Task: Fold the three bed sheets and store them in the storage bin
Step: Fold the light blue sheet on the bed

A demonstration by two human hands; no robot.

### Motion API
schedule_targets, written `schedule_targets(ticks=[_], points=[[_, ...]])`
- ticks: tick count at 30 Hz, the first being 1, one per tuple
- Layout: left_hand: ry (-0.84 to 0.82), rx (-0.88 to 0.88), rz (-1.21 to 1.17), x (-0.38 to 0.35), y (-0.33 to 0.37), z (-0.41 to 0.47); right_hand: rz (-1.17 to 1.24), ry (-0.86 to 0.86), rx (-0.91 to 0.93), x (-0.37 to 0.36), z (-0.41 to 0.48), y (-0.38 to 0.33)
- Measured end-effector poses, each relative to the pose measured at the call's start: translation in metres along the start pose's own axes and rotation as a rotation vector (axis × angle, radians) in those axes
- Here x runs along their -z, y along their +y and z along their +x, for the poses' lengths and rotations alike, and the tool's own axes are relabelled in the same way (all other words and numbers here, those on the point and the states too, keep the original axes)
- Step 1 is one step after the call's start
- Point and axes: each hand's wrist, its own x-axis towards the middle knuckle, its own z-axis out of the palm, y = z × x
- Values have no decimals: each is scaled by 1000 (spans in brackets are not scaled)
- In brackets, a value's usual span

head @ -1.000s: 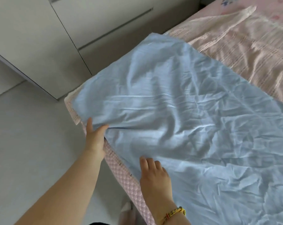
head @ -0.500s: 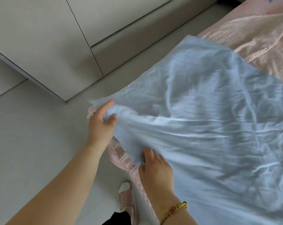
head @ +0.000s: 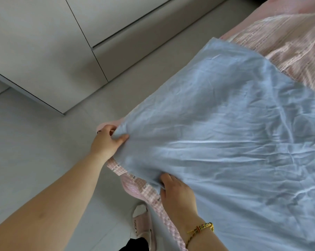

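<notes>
A light blue bed sheet (head: 225, 134) lies spread and wrinkled over the bed. My left hand (head: 106, 142) pinches its near-left corner, lifted a little off the bed's corner. My right hand (head: 176, 192), with a braided bracelet on the wrist, grips the sheet's near edge further right. A pink textured sheet (head: 287, 44) lies on the bed beyond the blue one, at the top right. No storage bin is in view.
The bed's pink checked cover (head: 144, 187) shows along the near edge below the blue sheet. White cabinets (head: 62, 42) stand across a strip of grey floor (head: 35, 151). My foot in a pink slipper (head: 143, 225) is by the bed.
My left hand closed on the blue sheet's corner and pulled it up and left off the bed corner. My right hand took hold of the near edge. The view shifted left.
</notes>
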Motion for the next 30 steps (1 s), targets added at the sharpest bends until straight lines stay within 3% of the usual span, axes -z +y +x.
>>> schedule_targets(ticks=[5,8,10,13,16,20,26,30], points=[[98,-155,354,5,10,7,176,-32,14,-4,0,-6],[131,-79,483,2,10,10,111,-272,0,13,11,-7],[227,-114,429,-7,17,6,155,-225,19,30,12,-4],[294,-362,294,-31,38,-15,230,100,-72,38,0,14],[139,-655,201,-77,65,-46,219,376,-191,48,-15,49],[-96,-908,117,-153,109,-88,99,537,-408,76,-65,107],[-371,-1288,181,-286,157,-215,-134,553,-803,112,-197,219],[-488,-1379,240,-379,169,-316,-256,493,-1035,136,-303,285]])
